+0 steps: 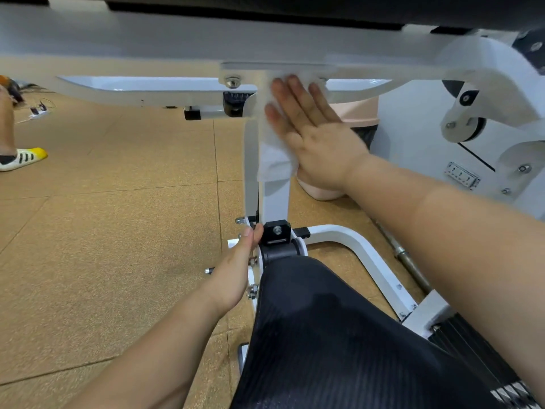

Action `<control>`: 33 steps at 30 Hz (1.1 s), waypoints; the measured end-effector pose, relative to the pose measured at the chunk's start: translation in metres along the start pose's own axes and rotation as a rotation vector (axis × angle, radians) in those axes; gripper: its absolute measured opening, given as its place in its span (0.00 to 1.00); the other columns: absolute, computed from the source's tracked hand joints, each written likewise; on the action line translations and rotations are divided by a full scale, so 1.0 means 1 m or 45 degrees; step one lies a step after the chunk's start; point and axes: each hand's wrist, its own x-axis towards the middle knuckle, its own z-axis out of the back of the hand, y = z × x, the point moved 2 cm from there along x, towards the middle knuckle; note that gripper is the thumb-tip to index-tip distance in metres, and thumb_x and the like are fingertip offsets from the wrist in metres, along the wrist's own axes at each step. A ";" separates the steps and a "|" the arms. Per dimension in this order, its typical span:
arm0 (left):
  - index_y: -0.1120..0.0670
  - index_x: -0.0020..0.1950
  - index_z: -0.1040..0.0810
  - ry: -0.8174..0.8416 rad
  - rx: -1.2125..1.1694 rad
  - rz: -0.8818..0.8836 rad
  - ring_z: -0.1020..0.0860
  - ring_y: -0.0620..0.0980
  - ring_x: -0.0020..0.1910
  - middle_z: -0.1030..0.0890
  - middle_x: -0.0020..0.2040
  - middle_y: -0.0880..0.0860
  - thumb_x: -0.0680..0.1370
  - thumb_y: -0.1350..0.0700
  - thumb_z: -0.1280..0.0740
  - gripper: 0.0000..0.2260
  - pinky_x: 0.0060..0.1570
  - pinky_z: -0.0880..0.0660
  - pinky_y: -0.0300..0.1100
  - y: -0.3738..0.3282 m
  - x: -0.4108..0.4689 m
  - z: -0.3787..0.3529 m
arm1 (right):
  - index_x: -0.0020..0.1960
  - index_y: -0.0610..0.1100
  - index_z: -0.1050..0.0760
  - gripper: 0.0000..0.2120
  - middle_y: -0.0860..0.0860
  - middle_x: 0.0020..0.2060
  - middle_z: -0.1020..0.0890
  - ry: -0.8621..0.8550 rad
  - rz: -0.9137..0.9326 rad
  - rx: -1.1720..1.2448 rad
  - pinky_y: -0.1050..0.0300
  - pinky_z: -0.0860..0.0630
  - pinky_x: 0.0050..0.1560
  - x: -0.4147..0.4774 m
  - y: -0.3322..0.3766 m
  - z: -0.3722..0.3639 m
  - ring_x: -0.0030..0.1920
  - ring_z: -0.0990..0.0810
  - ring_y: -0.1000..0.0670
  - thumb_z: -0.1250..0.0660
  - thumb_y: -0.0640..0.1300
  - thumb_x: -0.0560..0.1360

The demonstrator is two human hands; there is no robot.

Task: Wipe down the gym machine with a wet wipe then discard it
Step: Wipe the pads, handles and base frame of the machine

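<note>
The wet wipe [272, 160] lies spread flat against the white upright post [275, 199] of the gym machine, a little above the middle of the view, draped from just under the crossbeam [177, 36] partway down the post. The right hand [309, 128] presses it there with an open palm, fingers straight and pointing toward eleven o'clock, nothing clenched. The edges of hand and wipe are blurred.

At six o'clock from the wipe, at the foot of the post, the left hand [236, 270] holds on to the post: the thumb rests beside the black bracket [277, 231] and the fingers curl out of sight round the far side. From five o'clock of that bracket, the black ribbed seat pad [339, 335] runs down to the bottom edge.

Behind the post, at three o'clock of the wipe, stands a peach-coloured bin [356, 113], partly hidden by the right hand. Tan floor tiles [118, 231] spread to the left. Far out at nine o'clock a white and yellow shoe [23, 159] stands on them.
</note>
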 end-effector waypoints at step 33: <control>0.43 0.78 0.33 -0.334 -0.423 -0.129 0.38 0.41 0.77 0.32 0.77 0.40 0.83 0.34 0.54 0.28 0.73 0.45 0.44 0.002 0.019 -0.005 | 0.82 0.37 0.64 0.32 0.39 0.80 0.65 0.459 0.471 0.013 0.43 0.70 0.79 -0.087 0.068 -0.029 0.80 0.67 0.38 0.51 0.43 0.84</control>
